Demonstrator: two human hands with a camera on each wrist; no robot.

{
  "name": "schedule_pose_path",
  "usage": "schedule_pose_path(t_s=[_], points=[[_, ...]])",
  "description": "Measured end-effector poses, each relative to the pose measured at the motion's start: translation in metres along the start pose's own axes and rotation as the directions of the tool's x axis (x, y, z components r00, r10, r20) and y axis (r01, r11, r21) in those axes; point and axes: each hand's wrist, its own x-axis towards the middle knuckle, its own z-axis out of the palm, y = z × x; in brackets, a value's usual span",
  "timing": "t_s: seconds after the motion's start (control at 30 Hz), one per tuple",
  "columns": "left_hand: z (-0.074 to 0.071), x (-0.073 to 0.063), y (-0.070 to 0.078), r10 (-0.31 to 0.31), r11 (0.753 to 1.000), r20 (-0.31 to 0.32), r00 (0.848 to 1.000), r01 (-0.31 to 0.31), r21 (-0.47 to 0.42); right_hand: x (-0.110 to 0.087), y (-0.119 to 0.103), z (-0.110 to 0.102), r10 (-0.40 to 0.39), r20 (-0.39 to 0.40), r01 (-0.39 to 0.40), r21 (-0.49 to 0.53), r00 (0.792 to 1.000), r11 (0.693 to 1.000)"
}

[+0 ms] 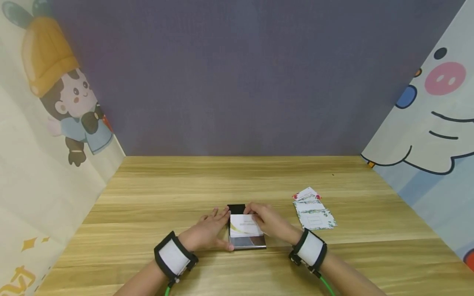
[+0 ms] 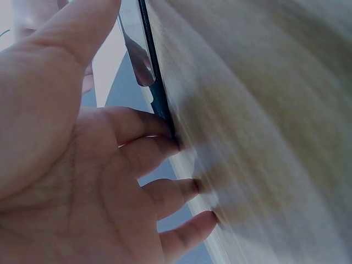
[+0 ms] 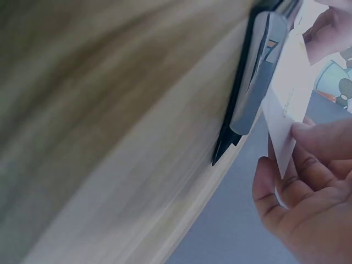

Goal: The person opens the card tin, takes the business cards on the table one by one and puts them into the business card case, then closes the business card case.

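Observation:
A card case [image 1: 249, 243] with a silvery face and dark edges lies on the table before me, its black part [image 1: 235, 209] showing at the far end. My right hand [image 1: 272, 224] pinches a white business card [image 1: 242, 227] between thumb and fingers. That card, with a yellow-green curve and small print, is over the case; the right wrist view shows the card [image 3: 291, 93] tilted above the silvery face. Along the case's left side, my left hand [image 1: 207, 232] touches it with spread fingers and thumb, the fingertips reaching the tabletop.
To the right, several cards with floral borders [image 1: 314, 213] lie overlapping on the wooden table [image 1: 177, 181]. A grey panel [image 1: 237, 82] rises behind the table. Walls with cartoon prints stand at both sides. Both wrists wear strapped cameras with green cables.

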Motion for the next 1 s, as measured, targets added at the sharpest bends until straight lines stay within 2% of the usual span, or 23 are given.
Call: schedule_pose_path(t_s=[0.3,0.47,1.0], points=[[-0.001,-0.001,0.001,0.011,1.0,-0.005,1.0,-0.011,0.006,-0.006,-0.003,0.001,-0.001,0.09,0.006,-0.054,0.996,0.999],[-0.001,-0.002,0.001,0.013,1.0,-0.01,1.0,-0.013,0.005,-0.008,-0.007,-0.001,0.026,0.146,-0.02,-0.044,0.989,0.999],[0.0,0.0,-0.002,0.015,1.0,-0.011,1.0,-0.015,0.006,-0.013,-0.007,0.002,-0.015,0.168,0.026,-0.068,0.986,0.997]])
